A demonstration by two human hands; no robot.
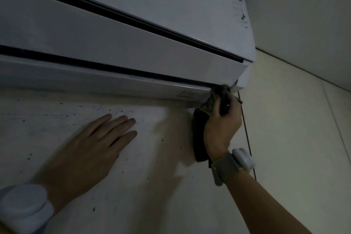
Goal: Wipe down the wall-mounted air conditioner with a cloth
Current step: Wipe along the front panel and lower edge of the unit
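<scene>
Cloth [198, 138], half hidden behind the right grip [222, 123] clenching it, touches the air conditioner [133, 49] above; left grip [85, 148] lies flat, fingers straight.

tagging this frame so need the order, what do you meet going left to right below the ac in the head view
left wrist device → left hand flat on the wall → right hand gripping the dark cloth → thin black cord
</scene>
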